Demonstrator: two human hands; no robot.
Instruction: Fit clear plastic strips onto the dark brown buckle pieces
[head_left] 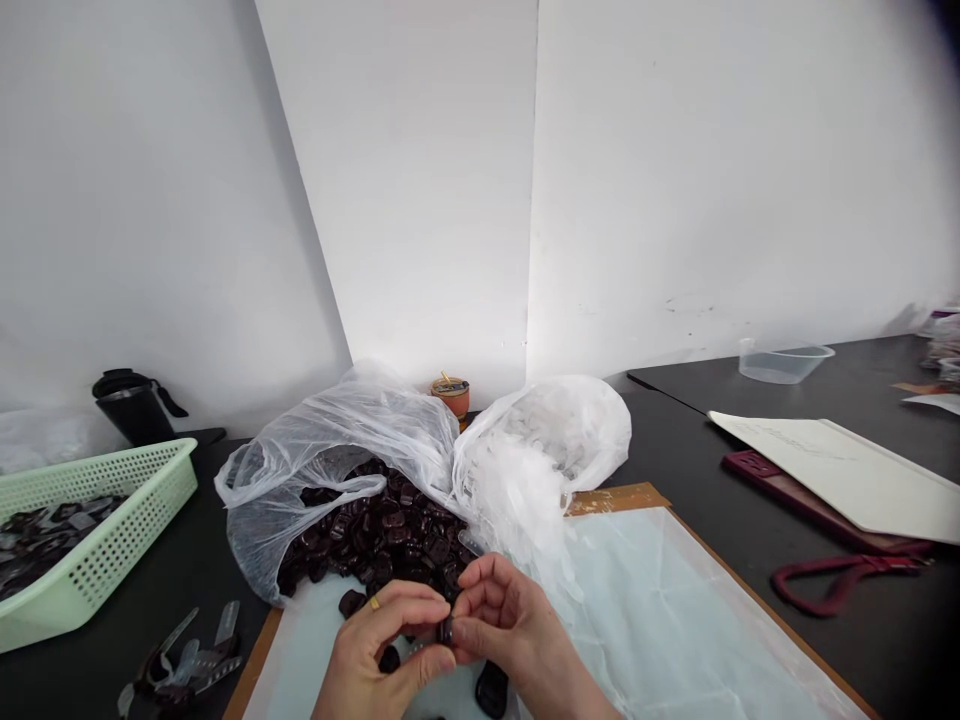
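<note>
My left hand (391, 650) and my right hand (511, 630) meet low in the middle of the view. Between their fingertips is a small glossy dark-brown part (445, 630), pinched from both sides; the fingers hide most of it. A ring sits on one left finger. Just beyond lies a heap of similar dark parts (375, 530), spilling from a clear plastic bag (300, 440). Beside it, a second bag (555, 430) holds thin, clear plastic pieces. A larger black piece (491, 688) lies below my right hand on the pale sheet (675, 610).
At left stand a green basket (142, 520) of flat dark pieces and a black tumbler (135, 405). Loose clear-and-dark strips (184, 665) lie in front. On the right are red-handled pliers (825, 580), a dark red phone (810, 500), a notebook (847, 470) and a clear tub (784, 362).
</note>
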